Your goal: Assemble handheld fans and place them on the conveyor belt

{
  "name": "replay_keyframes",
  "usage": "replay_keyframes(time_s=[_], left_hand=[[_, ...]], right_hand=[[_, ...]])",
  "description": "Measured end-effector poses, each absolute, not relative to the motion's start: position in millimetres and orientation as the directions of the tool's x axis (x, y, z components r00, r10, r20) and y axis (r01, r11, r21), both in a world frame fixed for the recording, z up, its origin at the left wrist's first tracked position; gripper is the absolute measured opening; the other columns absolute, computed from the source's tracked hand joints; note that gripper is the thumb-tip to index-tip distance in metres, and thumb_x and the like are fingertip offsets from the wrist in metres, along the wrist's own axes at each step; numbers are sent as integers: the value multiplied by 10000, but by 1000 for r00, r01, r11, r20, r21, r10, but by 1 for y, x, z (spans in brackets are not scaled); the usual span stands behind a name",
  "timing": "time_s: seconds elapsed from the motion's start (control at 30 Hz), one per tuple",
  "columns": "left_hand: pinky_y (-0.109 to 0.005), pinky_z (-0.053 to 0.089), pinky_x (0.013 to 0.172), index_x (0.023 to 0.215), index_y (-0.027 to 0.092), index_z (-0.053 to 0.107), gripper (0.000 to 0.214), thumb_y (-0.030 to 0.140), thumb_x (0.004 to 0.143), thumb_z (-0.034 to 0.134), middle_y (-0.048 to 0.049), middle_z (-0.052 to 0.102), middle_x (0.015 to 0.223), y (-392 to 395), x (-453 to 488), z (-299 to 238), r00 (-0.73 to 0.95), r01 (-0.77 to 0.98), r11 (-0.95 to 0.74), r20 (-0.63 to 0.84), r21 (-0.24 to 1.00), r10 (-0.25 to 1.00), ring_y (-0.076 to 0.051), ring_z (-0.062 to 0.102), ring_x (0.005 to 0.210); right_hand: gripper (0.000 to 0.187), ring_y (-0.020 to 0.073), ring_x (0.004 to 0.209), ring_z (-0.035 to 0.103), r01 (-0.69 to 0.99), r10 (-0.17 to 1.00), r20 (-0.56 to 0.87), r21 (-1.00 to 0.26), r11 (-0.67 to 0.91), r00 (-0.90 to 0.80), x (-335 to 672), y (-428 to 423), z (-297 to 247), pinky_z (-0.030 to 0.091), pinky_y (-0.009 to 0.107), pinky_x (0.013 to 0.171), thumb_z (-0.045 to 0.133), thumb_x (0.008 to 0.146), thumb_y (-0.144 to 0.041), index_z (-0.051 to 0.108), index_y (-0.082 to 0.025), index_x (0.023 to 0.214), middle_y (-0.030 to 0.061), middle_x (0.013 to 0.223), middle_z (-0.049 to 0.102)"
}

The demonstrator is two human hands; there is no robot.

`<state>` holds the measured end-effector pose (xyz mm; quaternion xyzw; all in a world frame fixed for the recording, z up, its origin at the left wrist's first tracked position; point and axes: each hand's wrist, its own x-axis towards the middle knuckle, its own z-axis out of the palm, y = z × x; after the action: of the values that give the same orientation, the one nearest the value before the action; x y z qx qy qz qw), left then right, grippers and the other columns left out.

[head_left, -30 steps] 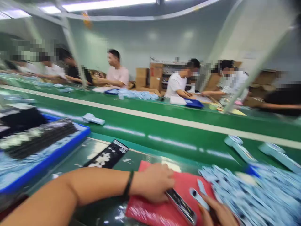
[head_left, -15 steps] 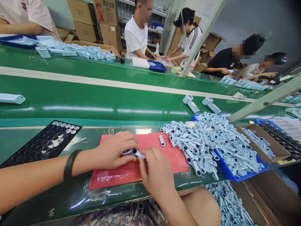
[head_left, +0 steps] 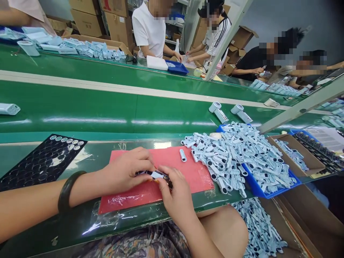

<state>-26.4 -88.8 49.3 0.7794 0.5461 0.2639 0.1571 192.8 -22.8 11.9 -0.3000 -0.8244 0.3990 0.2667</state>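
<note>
Above a red mat, my left hand and my right hand meet over a small elongated plastic piece. It looks pale blue in the middle with dark, shiny edges. The left fingers pinch one end, and the right thumb and fingers close round the other, hiding much of it. A single light-blue strip lies apart on the mat's far side. To the right of it spreads a heap of similar strips, many with a black round end.
The heap runs into a blue tray. A black sticker sheet lies at left. Two light-blue handheld devices rest on the green belt. A cardboard box stands at right, beside a slanted metal post. Several people work across the belt.
The piece between my hands has turned: its black round spot no longer shows, and dark shiny edges now do. Both hands stay together over the mat. The view has shifted slightly.
</note>
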Motion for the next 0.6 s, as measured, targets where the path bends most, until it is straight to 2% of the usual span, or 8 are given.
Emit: replay_keyframes(time_s=[0.07, 0.13, 0.23, 0.3, 0.47, 0.6], left_hand=[[-380, 524, 902, 1036, 231, 696, 141, 312, 1017, 581, -65, 670, 1049, -98, -23, 52, 299, 770, -397, 268, 500, 916, -231, 603, 1060], [-411, 535, 929, 1101, 228, 673, 153, 321, 1011, 592, -80, 676, 1126, -109, -17, 55, 302, 799, -394, 265, 454, 916, -247, 615, 1085], [-492, 521, 1010, 1222, 223, 624, 226, 277, 1010, 567, -102, 660, 1278, -123, -9, 54, 270, 867, -347, 247, 358, 930, -302, 582, 1232], [-511, 505, 1048, 1236, 219, 612, 236, 227, 1012, 537, -92, 667, 1284, -127, -5, 52, 255, 886, -328, 246, 328, 935, -312, 547, 1297], [-505, 489, 1084, 1175, 214, 636, 203, 184, 1010, 523, -66, 700, 1184, -123, -1, 45, 230, 888, -314, 265, 336, 936, -284, 567, 1243], [-499, 497, 1072, 1179, 206, 636, 196, 212, 1010, 537, -69, 701, 1206, -124, 0, 46, 256, 895, -327, 251, 303, 934, -294, 558, 1265]], right_hand=[[534, 253, 1194, 600, 292, 684, 124, -839, 459, -719, 199, -25, 15, 475, 437, 1039, 593, 991, -253, 442, -218, 1502, 87, 1323, 657], [636, 284, 1249, 557, 310, 621, 68, -820, 480, -781, 203, -25, 21, 437, 491, 1092, 627, 965, -260, 382, -202, 1548, 104, 1382, 616], [511, 301, 1196, 546, 326, 544, 21, -780, 534, -839, 204, -24, 31, 444, 517, 1047, 661, 936, -219, 530, -219, 1430, 88, 1310, 629], [459, 282, 1143, 553, 320, 538, 20, -785, 531, -843, 202, -23, 33, 458, 489, 1001, 673, 915, -165, 580, -237, 1358, 64, 1236, 640], [367, 263, 1107, 558, 330, 576, 51, -776, 537, -816, 195, -22, 27, 444, 457, 972, 658, 939, -171, 608, -260, 1292, 44, 1168, 639], [363, 269, 1125, 552, 313, 559, 111, -732, 605, -822, 198, -29, 21, 446, 453, 968, 627, 983, -231, 573, -252, 1341, 56, 1194, 637]])
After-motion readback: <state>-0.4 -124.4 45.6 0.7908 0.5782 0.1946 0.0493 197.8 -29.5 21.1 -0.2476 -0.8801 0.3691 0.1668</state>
